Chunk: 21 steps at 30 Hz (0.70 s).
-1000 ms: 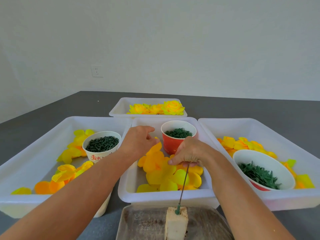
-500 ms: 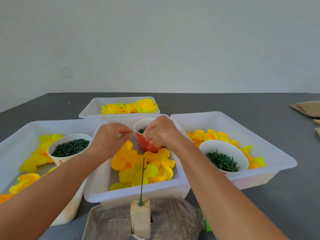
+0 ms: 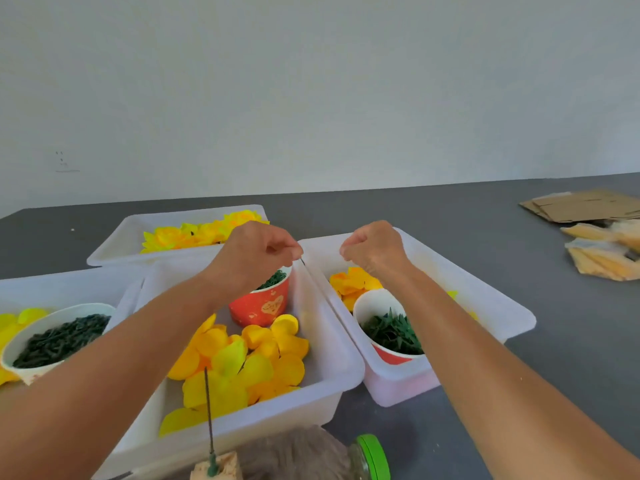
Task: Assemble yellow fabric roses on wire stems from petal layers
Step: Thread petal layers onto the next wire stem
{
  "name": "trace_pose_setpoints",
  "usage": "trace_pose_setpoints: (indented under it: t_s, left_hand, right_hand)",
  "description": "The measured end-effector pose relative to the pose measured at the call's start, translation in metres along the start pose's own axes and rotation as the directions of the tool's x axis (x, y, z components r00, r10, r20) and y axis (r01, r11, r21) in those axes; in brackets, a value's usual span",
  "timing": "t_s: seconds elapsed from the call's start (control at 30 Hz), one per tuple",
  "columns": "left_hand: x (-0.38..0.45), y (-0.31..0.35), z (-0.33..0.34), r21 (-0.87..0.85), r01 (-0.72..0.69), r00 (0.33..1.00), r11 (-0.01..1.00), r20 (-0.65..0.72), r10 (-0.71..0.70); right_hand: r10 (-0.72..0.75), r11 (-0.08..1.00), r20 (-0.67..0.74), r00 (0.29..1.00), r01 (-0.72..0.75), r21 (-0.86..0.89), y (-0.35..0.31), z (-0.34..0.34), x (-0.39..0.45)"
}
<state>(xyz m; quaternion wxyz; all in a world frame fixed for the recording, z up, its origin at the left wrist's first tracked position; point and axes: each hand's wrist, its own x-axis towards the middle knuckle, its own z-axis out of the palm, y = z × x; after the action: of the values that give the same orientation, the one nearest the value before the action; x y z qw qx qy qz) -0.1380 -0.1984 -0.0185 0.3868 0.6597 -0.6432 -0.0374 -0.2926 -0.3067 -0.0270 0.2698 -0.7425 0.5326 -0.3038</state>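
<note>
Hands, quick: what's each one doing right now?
Left hand: fingers curled, pinching a small dark piece over the red cup.
Right hand: fingers curled; contents cannot be told.

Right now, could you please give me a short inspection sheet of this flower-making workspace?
Surface: dark grey table, carrying four white trays.
Job's things: loose yellow petals in the middle tray; red cup of green parts among them; finished roses in the far tray; upright wire stem stuck in a block.
Clutter: flattened cardboard and yellowish packets at far right; green-lidded jar near the front edge.
Grippers: left hand pinches a small dark piece; right hand curled, contents not visible.
Cables: nothing seen.
Surroundings: plain white wall.
</note>
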Motion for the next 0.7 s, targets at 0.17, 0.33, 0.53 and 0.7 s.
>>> trace_pose_setpoints:
  t_s: [0.17, 0.33, 0.53, 0.7]
  left_hand:
    - [0.01, -0.001, 0.026, -0.107, 0.001, 0.998, 0.994, 0.058, 0.005]
    - [0.015, -0.004, 0.04, -0.075, -0.015, 0.994, 0.997, 0.105, 0.023]
    - [0.014, 0.0, 0.049, -0.024, -0.035, 0.992, 0.999, 0.118, 0.038]
    - [0.005, -0.004, 0.055, -0.03, -0.038, 0.999, 0.999, 0.022, 0.039]
  right_hand:
    - [0.165, 0.928, -0.094, 0.982, -0.187, -0.321, 0.039, 0.004, 0.031]
    - [0.193, 0.902, -0.039, 0.98, -0.193, -0.386, 0.059, 0.015, 0.039]
    - [0.069, 0.882, -0.111, 0.992, -0.112, -0.457, 0.06, 0.013, 0.038]
    - [0.013, 0.905, -0.304, 0.952, -0.14, -0.402, 0.057, 0.0, 0.039]
